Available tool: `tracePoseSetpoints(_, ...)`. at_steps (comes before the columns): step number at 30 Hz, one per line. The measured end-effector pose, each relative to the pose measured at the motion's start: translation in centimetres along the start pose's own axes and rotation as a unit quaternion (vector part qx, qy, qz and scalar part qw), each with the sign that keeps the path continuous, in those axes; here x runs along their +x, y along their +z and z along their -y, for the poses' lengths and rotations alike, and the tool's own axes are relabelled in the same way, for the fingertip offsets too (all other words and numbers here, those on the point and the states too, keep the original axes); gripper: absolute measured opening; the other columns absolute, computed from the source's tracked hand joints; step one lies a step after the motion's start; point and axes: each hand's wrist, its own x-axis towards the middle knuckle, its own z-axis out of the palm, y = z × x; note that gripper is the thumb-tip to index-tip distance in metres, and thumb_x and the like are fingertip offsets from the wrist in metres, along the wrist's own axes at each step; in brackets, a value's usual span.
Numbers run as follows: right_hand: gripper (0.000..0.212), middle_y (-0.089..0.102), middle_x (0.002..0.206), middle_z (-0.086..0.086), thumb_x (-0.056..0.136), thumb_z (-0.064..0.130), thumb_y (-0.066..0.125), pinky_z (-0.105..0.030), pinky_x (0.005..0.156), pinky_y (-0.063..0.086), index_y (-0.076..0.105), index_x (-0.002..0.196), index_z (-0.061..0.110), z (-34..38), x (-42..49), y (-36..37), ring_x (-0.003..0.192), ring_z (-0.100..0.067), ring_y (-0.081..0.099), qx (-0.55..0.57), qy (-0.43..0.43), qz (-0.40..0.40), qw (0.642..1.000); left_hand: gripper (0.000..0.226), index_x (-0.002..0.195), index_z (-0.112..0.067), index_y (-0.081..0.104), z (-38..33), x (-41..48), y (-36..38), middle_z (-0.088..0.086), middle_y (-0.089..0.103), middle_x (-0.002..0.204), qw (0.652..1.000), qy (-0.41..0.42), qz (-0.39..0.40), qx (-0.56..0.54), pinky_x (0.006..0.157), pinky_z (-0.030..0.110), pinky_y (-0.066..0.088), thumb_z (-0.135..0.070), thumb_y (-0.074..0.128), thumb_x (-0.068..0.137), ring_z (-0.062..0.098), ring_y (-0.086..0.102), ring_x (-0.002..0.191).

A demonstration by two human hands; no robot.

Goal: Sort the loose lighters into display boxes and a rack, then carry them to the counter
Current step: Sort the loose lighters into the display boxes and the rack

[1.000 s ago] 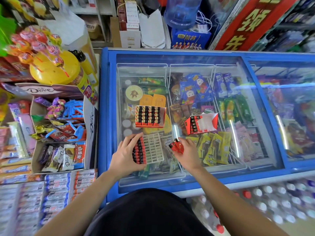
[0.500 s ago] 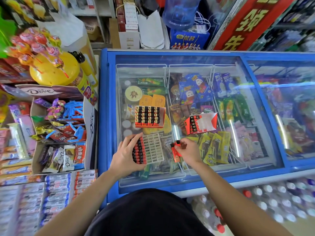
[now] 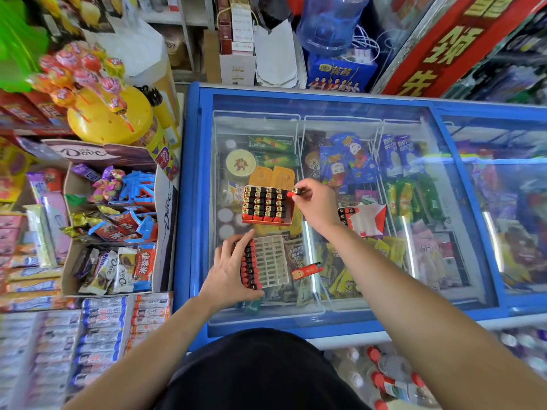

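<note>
Step in hand: filling display box on freezer glass. Right hand pinches red lighter at box's far right corner. Left hand grips rack by filled row. Next, likely: seat lighter upright, then fetch loose lighter beside rack.

A plain black garment (smooth fabric, seen from above) covers the torso; forearms, left hand and right hand are bare.

- Your one head view looks forward and steeply down, near above the freezer.
- Sweets boxes sit at 9 o'clock and your torso at 6; the blurred edges look lens-bent.
</note>
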Motion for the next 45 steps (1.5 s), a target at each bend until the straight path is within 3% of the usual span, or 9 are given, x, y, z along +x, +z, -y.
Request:
tracePoseSetpoints(4, 0.024, 0.072, 0.104, 0.003, 0.084, 0.007, 0.075, -0.038, 0.083, 0.059, 0.070, 0.105, 0.017, -0.7, 0.5, 0.6, 0.083, -0.012, 0.067, -0.031, -0.013, 0.018, 0.999, 0.124, 0.154, -0.047, 0.011, 0.3, -0.1, 0.1, -0.012, 0.028, 0.143, 1.000, 0.006, -0.010, -0.007, 0.089, 0.048, 0.055, -0.059, 0.083, 0.053, 0.016, 0.032, 0.127)
tracePoseSetpoints(8, 0.020, 0.072, 0.097, 0.003, 0.084, 0.011, 0.076, -0.042, 0.079, 0.059, 0.071, 0.103, 0.016, -1.7, 0.2, 1.2, 0.078, -0.013, 0.067, -0.035, -0.012, 0.007, 0.999, 0.120, 0.151, -0.048, 0.017, 0.5, -0.1, 0.0, -0.014, 0.029, 0.144, 1.000, 0.007, -0.016, -0.005, 0.086, 0.049, 0.058, -0.059, 0.083, 0.052, 0.014, 0.031, 0.130)
tracePoseSetpoints(21, 0.016, 0.070, 0.096, -0.002, 0.086, 0.013, 0.075, -0.035, 0.076, 0.056, 0.072, 0.102, 0.012, -1.9, 0.3, 1.5, 0.082, -0.017, 0.064, -0.083, -0.052, -0.020, 0.995, 0.119, 0.151, -0.049, 0.019, 0.5, -0.1, -0.1, -0.015, 0.030, 0.144, 1.000, 0.017, -0.017, -0.007, 0.086, 0.049, 0.058, -0.055, 0.086, 0.053, 0.015, 0.032, 0.131)
tracePoseSetpoints(26, 0.020, 0.074, 0.097, -0.002, 0.086, 0.016, 0.075, -0.039, 0.077, 0.058, 0.073, 0.106, 0.013, -2.8, -0.4, 1.6, 0.085, -0.016, 0.067, -0.094, -0.065, -0.001, 0.993, 0.123, 0.154, -0.047, 0.013, 0.4, -0.3, 0.0, -0.017, 0.029, 0.145, 1.000, 0.017, -0.023, -0.012, 0.085, 0.045, 0.057, -0.055, 0.086, 0.055, 0.013, 0.033, 0.129)
tracePoseSetpoints(31, 0.019, 0.074, 0.098, -0.003, 0.089, 0.016, 0.072, -0.030, 0.075, 0.055, 0.073, 0.108, 0.013, -2.3, -0.1, 1.3, 0.087, -0.019, 0.067, -0.115, -0.051, 0.015, 0.992, 0.124, 0.152, -0.049, 0.010, 0.5, -0.5, 0.1, -0.018, 0.029, 0.145, 0.999, 0.013, -0.034, -0.028, 0.087, 0.045, 0.056, -0.053, 0.086, 0.055, 0.011, 0.034, 0.128)
tracePoseSetpoints(34, 0.011, 0.070, 0.088, -0.001, 0.087, 0.020, 0.075, -0.035, 0.068, 0.056, 0.068, 0.094, 0.015, -2.2, 0.1, 1.3, 0.078, -0.020, 0.065, -0.134, -0.043, -0.007, 0.990, 0.122, 0.147, -0.056, 0.009, 0.3, -0.4, 0.0, -0.020, 0.030, 0.143, 0.999, 0.018, -0.034, -0.026, 0.084, 0.046, 0.058, -0.053, 0.087, 0.054, 0.011, 0.034, 0.127)
tracePoseSetpoints(39, 0.028, 0.065, 0.079, 0.001, 0.086, 0.034, 0.076, -0.035, 0.060, 0.053, 0.056, 0.078, 0.015, -2.2, 0.5, 1.4, 0.068, -0.020, 0.061, -0.152, 0.019, -0.032, 0.988, 0.124, 0.153, -0.051, 0.008, 0.4, -0.6, 0.0, -0.015, 0.026, 0.151, 0.999, 0.024, -0.034, -0.006, 0.085, 0.047, 0.059, -0.061, 0.084, 0.055, 0.015, 0.033, 0.133)
tracePoseSetpoints(42, 0.025, 0.068, 0.082, 0.000, 0.085, 0.034, 0.076, -0.035, 0.063, 0.055, 0.061, 0.082, 0.015, -2.4, 0.6, 1.4, 0.070, -0.020, 0.064, -0.128, 0.039, -0.022, 0.991, 0.121, 0.158, -0.041, 0.015, 0.7, -1.0, 0.1, -0.007, 0.013, 0.164, 0.997, 0.050, -0.041, 0.033, 0.096, 0.049, 0.054, -0.071, 0.078, 0.059, 0.022, 0.025, 0.143)
tracePoseSetpoints(45, 0.018, 0.072, 0.087, -0.002, 0.086, 0.028, 0.076, -0.035, 0.070, 0.056, 0.067, 0.090, 0.013, -2.7, -0.3, 1.2, 0.078, -0.020, 0.067, -0.102, 0.043, -0.002, 0.994, 0.112, 0.157, -0.038, 0.024, 1.2, -1.4, 0.2, -0.006, 0.010, 0.167, 0.995, 0.075, -0.053, 0.050, 0.096, 0.050, 0.054, -0.075, 0.074, 0.064, 0.024, 0.023, 0.147)
